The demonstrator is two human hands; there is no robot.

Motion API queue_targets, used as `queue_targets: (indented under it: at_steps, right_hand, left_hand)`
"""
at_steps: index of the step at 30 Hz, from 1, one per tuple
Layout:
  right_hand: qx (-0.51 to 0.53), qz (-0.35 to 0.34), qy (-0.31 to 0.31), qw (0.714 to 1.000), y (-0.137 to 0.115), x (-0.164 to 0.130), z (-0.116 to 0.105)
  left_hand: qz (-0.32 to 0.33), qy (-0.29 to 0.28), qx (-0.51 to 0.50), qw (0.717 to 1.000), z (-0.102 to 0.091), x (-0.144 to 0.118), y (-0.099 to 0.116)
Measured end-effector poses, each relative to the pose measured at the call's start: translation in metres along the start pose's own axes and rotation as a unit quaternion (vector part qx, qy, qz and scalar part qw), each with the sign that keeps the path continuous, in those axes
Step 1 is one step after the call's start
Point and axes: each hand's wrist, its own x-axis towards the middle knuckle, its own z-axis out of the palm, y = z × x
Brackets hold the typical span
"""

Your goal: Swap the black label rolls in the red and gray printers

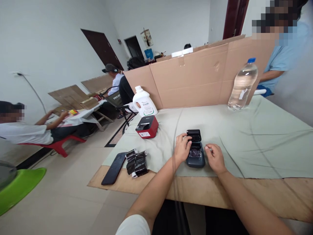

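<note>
Smartphone [113,168] lies well left of the portable printer [195,164], then black-wrapped rolls [141,163] nearer to it. Behind those, left of the printer and farther back, stand a white detergent jug [148,105] and a red-and-black box-shaped device [147,127]. Left hand [182,148], fingers bent, reaches over the printer's left edge to its raised lid [194,134]; whether it grips, I cannot tell. The printer sits between both hands, dark glossy film in its compartment. Right hand [215,158] curls loosely just right of it; any pinch is unclear. A water bottle [243,86] stands behind, farther right. The step looks like open-compartment handling; the next move likely calls for a steady lid.
</note>
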Motion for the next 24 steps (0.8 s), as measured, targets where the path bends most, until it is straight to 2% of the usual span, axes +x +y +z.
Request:
queue_targets:
  at_steps: [2, 5, 8, 14, 17, 20, 24]
  right_hand:
    - [0.001, 0.006, 0.000, 1.000, 0.001, 0.000, 0.000]
    - [0.000, 0.014, 0.001, 1.000, 0.002, 0.001, 0.000]
    - [0.000, 0.018, 0.000, 1.000, 0.001, 0.001, 0.000]
    - [-0.001, 0.013, -0.006, 1.000, -0.008, 0.001, -0.004]
    - [-0.003, -0.044, -0.013, 0.999, -0.017, -0.001, -0.009]
    - [-0.020, -0.123, -0.054, 0.991, -0.027, -0.002, -0.012]
    - [-0.067, -0.132, -0.058, 0.987, -0.035, -0.003, -0.010]
  left_hand:
    - [-0.024, 0.014, -0.044, 0.999, -0.001, 0.008, -0.002]
    - [-0.055, -0.023, -0.168, 0.984, -0.001, 0.015, -0.006]
    - [-0.062, -0.015, -0.237, 0.969, -0.002, 0.009, -0.007]
    - [-0.010, -0.003, -0.218, 0.976, 0.002, -0.024, 0.000]
    - [0.020, 0.017, -0.203, 0.979, 0.008, -0.033, 0.002]
    - [0.042, 0.022, -0.187, 0.981, 0.012, -0.037, 0.001]
    - [0.041, 0.029, -0.139, 0.989, 0.013, -0.038, 0.000]
